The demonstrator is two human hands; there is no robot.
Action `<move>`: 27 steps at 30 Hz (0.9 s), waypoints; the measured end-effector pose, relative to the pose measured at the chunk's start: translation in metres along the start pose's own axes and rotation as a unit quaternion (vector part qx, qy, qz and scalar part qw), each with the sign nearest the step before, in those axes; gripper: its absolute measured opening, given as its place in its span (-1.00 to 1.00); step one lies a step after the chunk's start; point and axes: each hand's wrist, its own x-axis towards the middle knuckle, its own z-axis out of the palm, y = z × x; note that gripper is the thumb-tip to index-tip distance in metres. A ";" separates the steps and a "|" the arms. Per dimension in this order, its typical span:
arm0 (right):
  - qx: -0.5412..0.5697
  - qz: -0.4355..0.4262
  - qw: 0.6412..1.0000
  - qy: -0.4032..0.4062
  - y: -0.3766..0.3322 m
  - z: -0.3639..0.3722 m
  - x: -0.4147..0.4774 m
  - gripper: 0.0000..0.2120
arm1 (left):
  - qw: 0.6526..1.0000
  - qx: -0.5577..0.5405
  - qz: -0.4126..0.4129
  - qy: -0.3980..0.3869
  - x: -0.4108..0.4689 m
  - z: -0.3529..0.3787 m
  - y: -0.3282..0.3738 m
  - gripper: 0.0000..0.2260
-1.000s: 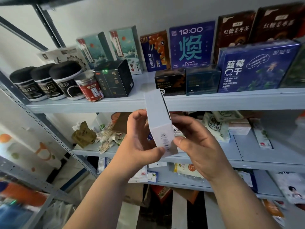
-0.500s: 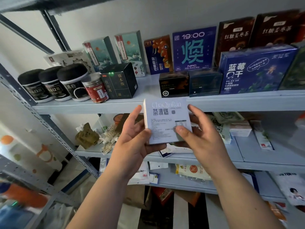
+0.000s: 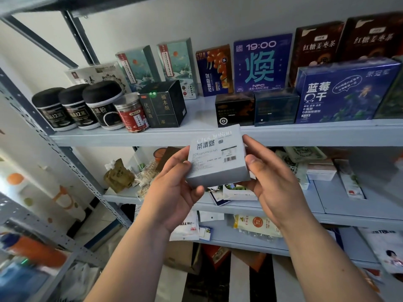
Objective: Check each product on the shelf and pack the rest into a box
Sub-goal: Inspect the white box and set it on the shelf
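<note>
1. Pale-grey carton [image 3: 218, 159]: held in mid-air at centre, in front of the upper shelf [image 3: 316, 132] lip. Its barcode face is tilted toward the camera, apparently for reading.
2. Left hand [image 3: 174, 192], 8 o'clock of carton: fingers and thumb curl round the lower-left corner, bearing it.
3. Right hand [image 3: 274, 186], 4 o'clock: thumb and fingers pinch the right edge, steadying it.
4. Black jars [image 3: 76, 107], 10 o'clock, and blue box [image 3: 346, 92], 2 o'clock: both shelved.

A grey metal shelf [image 3: 130, 139] holds three black-lidded jars [image 3: 74, 106], a red-labelled jar [image 3: 132, 113] and rows of boxes [image 3: 262, 64]. Packets [image 3: 257, 225] crowd the boards [image 3: 340, 199] below.
</note>
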 end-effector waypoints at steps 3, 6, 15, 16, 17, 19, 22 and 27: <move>0.027 -0.006 0.999 -0.023 -0.002 0.001 0.001 -0.45 | 1.000 0.000 0.016 -0.014 -0.001 -0.002 0.003 -0.68; 0.032 -0.016 0.999 -0.034 -0.001 0.000 0.002 -0.49 | 0.998 0.032 0.044 -0.035 -0.001 -0.003 0.004 -0.65; -0.009 -0.061 0.996 -0.061 0.003 -0.006 0.002 -0.45 | 0.983 0.150 0.100 -0.040 0.002 -0.008 0.002 -0.61; -0.015 -0.066 0.996 -0.064 0.003 -0.006 0.000 -0.45 | 0.980 0.162 0.107 -0.036 0.004 -0.010 0.000 -0.61; -0.024 -0.069 0.995 -0.069 0.003 -0.005 -0.001 -0.42 | 0.978 0.173 0.112 -0.030 0.007 -0.011 -0.002 -0.59; -0.041 -0.068 0.994 -0.075 0.004 -0.002 -0.002 -0.34 | 0.974 0.198 0.108 -0.022 0.011 -0.014 -0.007 -0.45; -0.075 -0.068 0.992 -0.082 0.005 0.002 -0.003 -0.25 | 0.980 0.179 0.065 -0.055 0.011 -0.013 -0.012 -0.23; -0.126 -0.079 0.984 -0.097 0.004 0.000 -0.002 -0.35 | 0.984 0.119 0.035 -0.130 0.010 -0.013 -0.014 -0.11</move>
